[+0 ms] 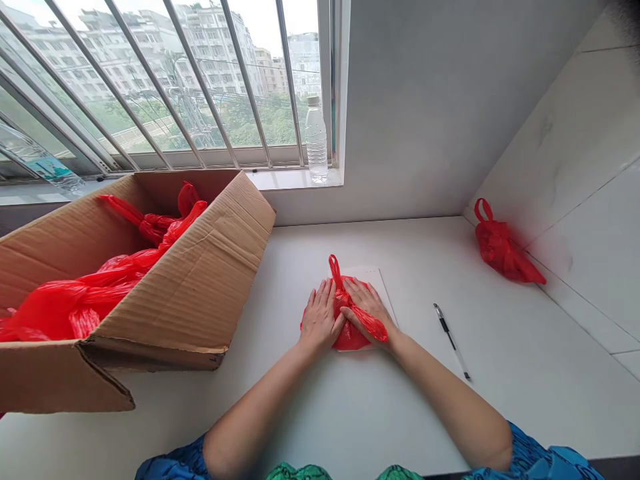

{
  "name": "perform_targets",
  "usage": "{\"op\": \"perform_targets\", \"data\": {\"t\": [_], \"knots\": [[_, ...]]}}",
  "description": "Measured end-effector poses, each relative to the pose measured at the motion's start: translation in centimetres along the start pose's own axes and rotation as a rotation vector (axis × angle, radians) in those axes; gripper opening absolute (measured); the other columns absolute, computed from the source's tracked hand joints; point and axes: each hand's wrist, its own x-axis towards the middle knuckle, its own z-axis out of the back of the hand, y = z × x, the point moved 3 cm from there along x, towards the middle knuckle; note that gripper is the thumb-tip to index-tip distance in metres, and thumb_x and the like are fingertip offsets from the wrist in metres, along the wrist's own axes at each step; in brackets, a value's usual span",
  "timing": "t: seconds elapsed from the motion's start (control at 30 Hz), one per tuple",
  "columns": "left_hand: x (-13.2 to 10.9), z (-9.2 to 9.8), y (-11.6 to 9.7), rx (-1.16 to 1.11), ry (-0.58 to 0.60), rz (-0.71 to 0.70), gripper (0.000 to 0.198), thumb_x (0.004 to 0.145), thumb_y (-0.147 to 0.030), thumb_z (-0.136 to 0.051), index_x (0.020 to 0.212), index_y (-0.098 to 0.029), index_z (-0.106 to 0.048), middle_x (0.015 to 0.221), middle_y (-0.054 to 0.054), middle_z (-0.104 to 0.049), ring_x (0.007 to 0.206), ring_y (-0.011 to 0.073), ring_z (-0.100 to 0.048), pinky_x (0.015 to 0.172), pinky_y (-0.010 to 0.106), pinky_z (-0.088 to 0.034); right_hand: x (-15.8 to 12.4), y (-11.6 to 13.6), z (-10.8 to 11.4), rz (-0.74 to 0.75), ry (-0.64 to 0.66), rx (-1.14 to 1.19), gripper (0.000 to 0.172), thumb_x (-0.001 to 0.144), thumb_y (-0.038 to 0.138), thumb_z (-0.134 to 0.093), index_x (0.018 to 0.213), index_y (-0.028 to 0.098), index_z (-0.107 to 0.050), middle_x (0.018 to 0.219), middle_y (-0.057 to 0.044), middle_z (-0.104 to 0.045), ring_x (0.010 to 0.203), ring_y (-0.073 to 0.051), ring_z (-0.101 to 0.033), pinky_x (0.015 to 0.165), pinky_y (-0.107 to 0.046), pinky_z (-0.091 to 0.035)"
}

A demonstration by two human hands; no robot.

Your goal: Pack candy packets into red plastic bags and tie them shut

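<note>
A small red plastic bag point(350, 333) lies on a white sheet of paper point(383, 283) on the white table. My left hand point(319, 317) lies flat on the bag's left side with its fingers stretched out. My right hand point(367, 303) rests flat on the bag's right side, and a strip of the red plastic drapes over its back. One bag handle point(334, 267) sticks up between the two hands.
An open cardboard box point(200, 280) holding several red plastic bags point(90, 293) stands at the left. A black pen point(451, 340) lies right of the paper. Another red bag point(500, 247) sits by the right wall. A water bottle point(316, 140) stands on the window sill.
</note>
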Motion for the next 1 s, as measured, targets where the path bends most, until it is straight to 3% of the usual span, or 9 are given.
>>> {"op": "perform_targets", "data": {"t": [1.0], "knots": [[0.0, -0.1, 0.17, 0.005, -0.013, -0.004, 0.059, 0.1, -0.036, -0.036, 0.155, -0.014, -0.032, 0.161, 0.012, -0.032, 0.152, 0.0259, -0.026, 0.123, 0.049, -0.024, 0.24, 0.17, -0.1, -0.02, 0.001, -0.02, 0.068, 0.103, 0.059, -0.021, 0.159, 0.022, -0.022, 0.163, -0.005, -0.029, 0.153, -0.022, -0.019, 0.126, -0.05, -0.011]]}}
